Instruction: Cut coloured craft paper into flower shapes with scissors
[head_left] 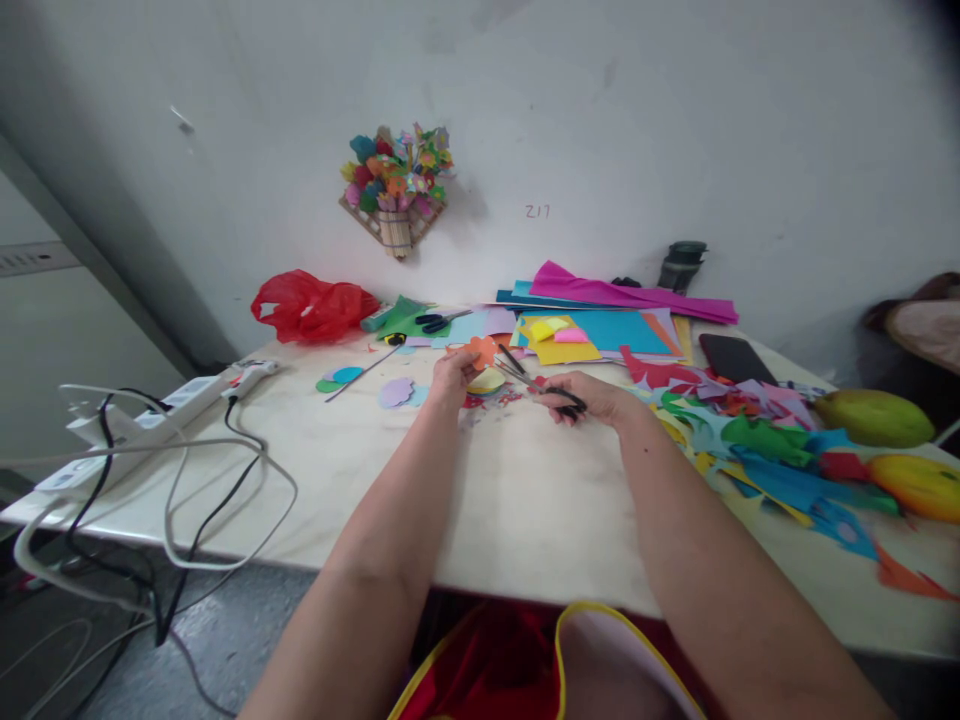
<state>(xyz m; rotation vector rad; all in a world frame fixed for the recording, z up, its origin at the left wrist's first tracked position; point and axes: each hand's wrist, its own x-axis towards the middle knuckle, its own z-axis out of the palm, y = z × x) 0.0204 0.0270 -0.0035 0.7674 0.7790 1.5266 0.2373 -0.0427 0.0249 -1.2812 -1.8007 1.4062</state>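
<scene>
The tabletop carries paper offcuts heaped at the right, probably out of the way; the right hand has its fingers closed around the handles of the scissors, blades parted; the left hand's fingers pinch the orange paper beside those blades, likely steadying it; open room runs from both hands to the near edge.

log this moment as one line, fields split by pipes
left hand: holding orange paper | right hand: holding scissors, blades apart, near orange paper | table, right side: paper scraps
</scene>
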